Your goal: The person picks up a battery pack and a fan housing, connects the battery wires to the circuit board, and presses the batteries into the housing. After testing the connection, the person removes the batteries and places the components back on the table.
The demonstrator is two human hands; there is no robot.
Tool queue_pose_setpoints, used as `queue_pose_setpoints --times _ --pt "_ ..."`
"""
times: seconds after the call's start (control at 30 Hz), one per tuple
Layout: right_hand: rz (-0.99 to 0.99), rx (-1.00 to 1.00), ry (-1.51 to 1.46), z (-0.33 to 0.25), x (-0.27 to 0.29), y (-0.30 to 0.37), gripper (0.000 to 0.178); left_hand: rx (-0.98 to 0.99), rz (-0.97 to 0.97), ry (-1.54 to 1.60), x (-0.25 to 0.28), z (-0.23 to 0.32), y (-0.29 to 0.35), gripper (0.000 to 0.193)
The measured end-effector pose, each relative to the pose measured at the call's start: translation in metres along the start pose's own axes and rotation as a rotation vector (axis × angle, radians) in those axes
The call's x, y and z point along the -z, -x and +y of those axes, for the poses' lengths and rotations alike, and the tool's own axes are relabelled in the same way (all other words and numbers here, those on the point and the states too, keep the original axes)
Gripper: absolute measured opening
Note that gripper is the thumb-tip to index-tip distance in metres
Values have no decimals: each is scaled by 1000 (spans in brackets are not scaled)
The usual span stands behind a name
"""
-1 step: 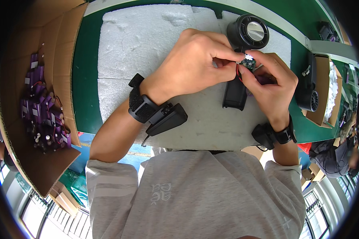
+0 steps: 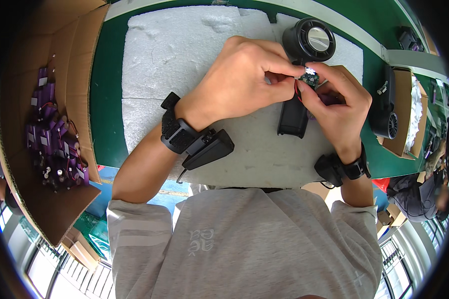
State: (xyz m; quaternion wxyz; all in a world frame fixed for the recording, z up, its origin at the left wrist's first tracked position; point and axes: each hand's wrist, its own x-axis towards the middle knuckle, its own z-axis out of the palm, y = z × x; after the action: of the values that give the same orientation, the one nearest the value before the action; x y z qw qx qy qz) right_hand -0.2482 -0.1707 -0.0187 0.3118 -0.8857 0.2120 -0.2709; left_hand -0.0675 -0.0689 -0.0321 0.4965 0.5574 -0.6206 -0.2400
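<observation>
A workshop for small electrical goods was indicated. The green desk (image 2: 107, 114) was partly covered by a white foam sheet (image 2: 174, 50), and a bare circuit board (image 2: 310, 78) and a thin red wire (image 2: 298, 92) were exposed close to a black round fan head (image 2: 309, 40). At the left, a large open carton (image 2: 80, 65) was loosely filled with purple, wired battery cells (image 2: 47, 137). At the right, another black fan device (image 2: 382, 104) was laid beside a smaller cardboard box (image 2: 401, 147). Beyond the desk, another person (image 2: 416, 199) was seen, and a blue floor (image 2: 167, 201) was partly shown.
</observation>
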Motion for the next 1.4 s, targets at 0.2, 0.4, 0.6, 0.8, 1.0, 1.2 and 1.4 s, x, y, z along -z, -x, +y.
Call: queue_pose_setpoints --times 0.2,0.4,0.6,0.8,1.0,1.2,1.4 --pt "8 -190 -120 -6 -3 0 27 1 31 91 -8 -1 1 32" --pt "-6 -360 -285 -10 1 -2 20 144 18 61 -18 7 4 41" --pt "-18 -287 -230 -7 5 -2 18 204 4 22 -23 17 7 41" --pt "-76 -243 -228 -2 10 -5 17 226 -3 121 -22 13 7 40" --pt "-114 -196 -229 -1 13 -6 18 251 -10 150 -23 13 6 37" --pt "-76 68 -35 6 9 -6 20 373 11 103 -25 17 3 32" --pt "-108 -33 14 -1 11 -6 21 410 42 74 -27 19 2 31"
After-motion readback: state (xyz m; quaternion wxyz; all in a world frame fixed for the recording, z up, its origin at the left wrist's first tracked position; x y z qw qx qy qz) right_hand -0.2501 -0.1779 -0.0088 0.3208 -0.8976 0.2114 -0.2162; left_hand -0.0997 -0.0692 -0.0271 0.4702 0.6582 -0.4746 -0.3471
